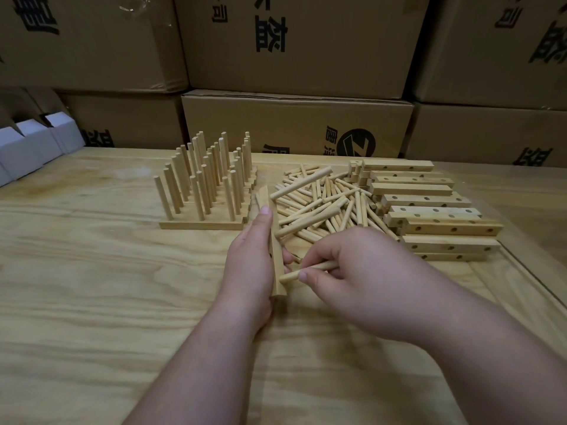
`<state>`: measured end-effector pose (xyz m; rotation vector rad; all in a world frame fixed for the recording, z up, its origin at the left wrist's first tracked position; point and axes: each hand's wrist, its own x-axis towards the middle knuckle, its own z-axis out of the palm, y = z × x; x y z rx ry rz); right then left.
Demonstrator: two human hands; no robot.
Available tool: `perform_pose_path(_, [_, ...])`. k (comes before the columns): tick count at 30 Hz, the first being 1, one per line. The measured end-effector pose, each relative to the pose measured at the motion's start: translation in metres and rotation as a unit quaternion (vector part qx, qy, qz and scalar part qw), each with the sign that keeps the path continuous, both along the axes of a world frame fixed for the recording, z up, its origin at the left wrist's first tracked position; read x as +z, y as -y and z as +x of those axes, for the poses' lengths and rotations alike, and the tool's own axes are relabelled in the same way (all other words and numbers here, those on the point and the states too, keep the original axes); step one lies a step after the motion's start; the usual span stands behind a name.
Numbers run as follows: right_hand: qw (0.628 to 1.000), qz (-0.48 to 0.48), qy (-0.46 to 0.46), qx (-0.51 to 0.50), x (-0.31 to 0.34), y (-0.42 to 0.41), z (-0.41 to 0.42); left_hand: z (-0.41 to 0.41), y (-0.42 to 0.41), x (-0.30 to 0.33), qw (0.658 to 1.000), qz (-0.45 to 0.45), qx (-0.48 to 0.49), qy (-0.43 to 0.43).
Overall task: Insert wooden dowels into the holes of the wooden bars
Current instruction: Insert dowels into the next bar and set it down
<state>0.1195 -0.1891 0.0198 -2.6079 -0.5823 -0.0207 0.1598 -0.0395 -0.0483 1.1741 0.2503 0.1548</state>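
Several cardboard boxes (294,50) stacked along the far side make the backdrop, and in front of them a pale wooden table (92,271) carries all the work. At far left on the table stands a block of finished bars (204,223), laid side by side with their dowels upright in rows. At far right lies a stack of empty bars (429,210), holes showing along their sides. Between the two, a loose heap of dowels (322,204) is scattered flat.

Nearer, at centre, the left hand (251,262) grips one wooden bar (277,265) on edge, fingers wrapped round its left side, thumb on the right, the bar running from near to far. One dark hole shows on the bar beside the left fingers. Just right of it the right hand (352,271) pinches a single dowel (306,269) between thumb and fingertips, held roughly level with its free end pointing left, touching or almost touching the bar's right face; which of the two cannot be told.

This looks like the start of filling a fresh bar: the dowel is being offered up to a hole near the bar's near end. The next move calls for lining the dowel tip squarely with the hole, then pushing straight in while the left hand braces the bar against the thrust.
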Motion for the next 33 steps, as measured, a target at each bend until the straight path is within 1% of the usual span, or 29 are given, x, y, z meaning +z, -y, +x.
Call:
perform_pose_path(6, [0.999, -0.031, -0.002, -0.015, -0.001, 0.002, 0.002, 0.0, 0.0, -0.001, 1.0, 0.01, -0.005, 0.008])
perform_pose_path(9, [0.999, -0.03, -0.016, -0.014, -0.003, 0.004, 0.005, 0.0, 0.0, -0.001, 1.0, 0.003, 0.001, 0.008])
perform_pose_path(11, [0.999, 0.013, -0.028, -0.019, -0.004, 0.006, 0.007, 0.0, 0.0, -0.001, 1.0, -0.012, 0.008, 0.01])
perform_pose_path(13, [0.995, 0.087, -0.02, -0.044, -0.002, 0.009, 0.01, 0.0, 0.0, -0.002, 1.0, -0.023, 0.007, 0.019])
perform_pose_path(16, [0.969, 0.224, 0.018, -0.097, -0.001, 0.012, 0.014, 0.001, 0.0, -0.002, 0.998, -0.049, 0.016, 0.023])
perform_pose_path(17, [0.96, 0.255, 0.021, -0.115, -0.001, 0.013, 0.015, 0.001, -0.001, -0.002, 0.998, -0.065, 0.018, 0.02])
perform_pose_path(19, [0.952, 0.276, 0.01, -0.132, -0.003, 0.012, 0.015, 0.003, -0.001, 0.0, 0.993, -0.112, 0.019, 0.021])
perform_pose_path(21, [0.954, 0.271, -0.007, -0.131, -0.006, 0.009, 0.015, 0.004, 0.001, 0.001, 0.988, -0.146, 0.017, 0.039])
perform_pose_path(26, [0.97, 0.213, -0.023, -0.117, -0.02, 0.005, 0.018, 0.005, 0.0, -0.001, 0.988, -0.144, -0.004, 0.06])
perform_pose_path(30, [0.974, 0.194, -0.029, -0.117, -0.026, 0.005, 0.022, 0.004, 0.0, -0.004, 0.992, -0.09, -0.028, 0.083])
perform_pose_path(33, [0.974, 0.188, -0.034, -0.123, -0.027, 0.007, 0.024, 0.004, 0.003, -0.004, 0.992, -0.068, -0.044, 0.101])
